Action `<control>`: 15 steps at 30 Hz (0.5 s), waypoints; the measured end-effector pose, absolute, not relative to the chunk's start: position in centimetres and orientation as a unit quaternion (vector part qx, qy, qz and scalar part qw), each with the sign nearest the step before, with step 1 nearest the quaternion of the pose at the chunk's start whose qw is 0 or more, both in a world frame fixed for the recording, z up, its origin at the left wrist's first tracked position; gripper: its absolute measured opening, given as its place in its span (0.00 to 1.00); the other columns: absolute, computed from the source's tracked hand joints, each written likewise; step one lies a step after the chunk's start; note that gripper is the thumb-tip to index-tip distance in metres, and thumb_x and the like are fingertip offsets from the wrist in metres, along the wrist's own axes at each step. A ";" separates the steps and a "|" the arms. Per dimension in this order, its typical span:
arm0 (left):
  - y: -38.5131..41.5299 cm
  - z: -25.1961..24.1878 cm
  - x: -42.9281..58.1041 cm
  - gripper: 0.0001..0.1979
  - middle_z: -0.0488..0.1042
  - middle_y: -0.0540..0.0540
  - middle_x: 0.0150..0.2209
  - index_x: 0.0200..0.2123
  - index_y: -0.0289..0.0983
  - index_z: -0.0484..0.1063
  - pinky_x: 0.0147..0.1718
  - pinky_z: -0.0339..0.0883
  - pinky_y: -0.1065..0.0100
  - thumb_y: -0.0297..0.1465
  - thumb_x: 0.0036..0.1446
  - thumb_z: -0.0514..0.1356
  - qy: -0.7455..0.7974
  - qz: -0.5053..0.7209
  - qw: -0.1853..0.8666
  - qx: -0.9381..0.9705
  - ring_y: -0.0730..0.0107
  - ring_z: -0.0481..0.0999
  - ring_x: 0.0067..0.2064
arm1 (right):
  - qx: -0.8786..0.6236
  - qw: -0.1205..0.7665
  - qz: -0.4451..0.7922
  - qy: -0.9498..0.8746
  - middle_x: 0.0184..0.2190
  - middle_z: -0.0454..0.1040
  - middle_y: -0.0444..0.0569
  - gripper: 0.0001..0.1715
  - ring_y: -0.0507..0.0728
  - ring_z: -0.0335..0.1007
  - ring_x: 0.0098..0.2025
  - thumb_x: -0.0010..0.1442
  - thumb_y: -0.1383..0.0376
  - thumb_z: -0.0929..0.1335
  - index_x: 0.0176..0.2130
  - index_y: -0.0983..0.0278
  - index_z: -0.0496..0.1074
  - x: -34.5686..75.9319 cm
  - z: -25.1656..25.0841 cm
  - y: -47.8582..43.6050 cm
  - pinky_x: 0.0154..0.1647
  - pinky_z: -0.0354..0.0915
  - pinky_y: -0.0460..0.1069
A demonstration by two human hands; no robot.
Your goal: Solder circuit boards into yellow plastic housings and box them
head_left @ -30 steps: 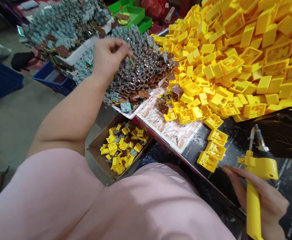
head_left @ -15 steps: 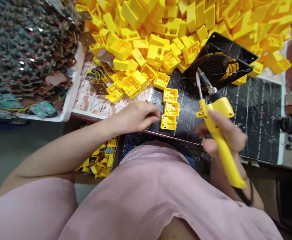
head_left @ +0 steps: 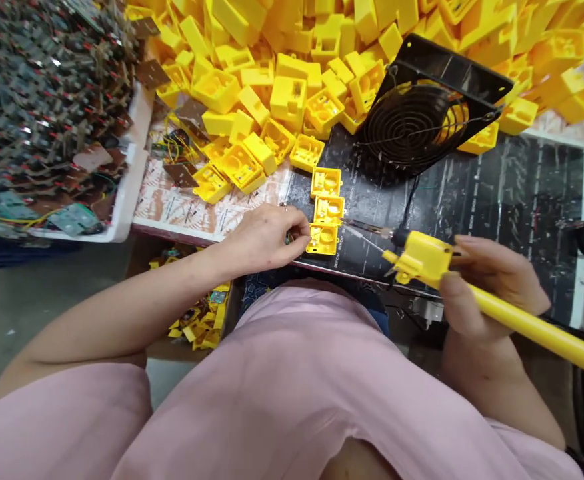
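Observation:
My left hand is closed in a pinch beside the nearest of three yellow plastic housings lined up on the black mat; what the fingers hold is too small to name. My right hand grips a yellow soldering iron lying nearly level, its metal tip pointing left over the housings. The other two housings lie just beyond the first.
A big heap of yellow housings fills the back. A black fan leans on it. A white tray of circuit boards stands at left. A box of yellow parts sits below the table edge.
My left hand came down from the circuit-board pile to the row of housings. The soldering iron swung from upright to nearly level, tip toward the housings. The view turned right.

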State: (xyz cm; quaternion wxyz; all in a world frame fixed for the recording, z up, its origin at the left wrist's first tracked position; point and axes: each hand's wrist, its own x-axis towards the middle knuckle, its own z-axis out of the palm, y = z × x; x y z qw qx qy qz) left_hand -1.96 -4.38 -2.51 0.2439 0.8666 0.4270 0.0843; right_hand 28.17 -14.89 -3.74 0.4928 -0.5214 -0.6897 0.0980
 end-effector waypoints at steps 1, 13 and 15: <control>-4.3 -2.4 -1.8 0.11 0.84 0.45 0.35 0.37 0.37 0.81 0.41 0.71 0.64 0.32 0.61 0.57 0.433 0.082 0.231 0.867 0.60 0.83 0.38 | -0.513 0.500 0.104 -0.690 0.42 0.83 0.48 0.21 0.55 0.79 0.30 0.66 0.59 0.74 0.58 0.56 0.77 28.1 -3.7 -15.2 0.27 0.73 0.50; -3.8 -2.3 -1.0 0.13 0.84 0.43 0.32 0.36 0.38 0.81 0.37 0.68 0.63 0.33 0.60 0.56 0.456 0.029 0.152 0.877 0.56 0.84 0.38 | -0.375 0.462 0.117 -0.795 0.30 0.81 0.46 0.13 0.53 0.80 0.28 0.59 0.70 0.78 0.40 0.61 0.73 25.9 -3.0 -13.8 0.23 0.73 0.43; -3.7 -2.3 -0.9 0.13 0.83 0.44 0.31 0.36 0.38 0.81 0.37 0.68 0.63 0.33 0.60 0.56 0.455 0.025 0.149 0.877 0.56 0.84 0.37 | -0.375 0.451 0.099 -0.804 0.30 0.81 0.45 0.12 0.53 0.80 0.27 0.60 0.70 0.77 0.39 0.60 0.73 25.7 -2.9 -13.5 0.23 0.73 0.43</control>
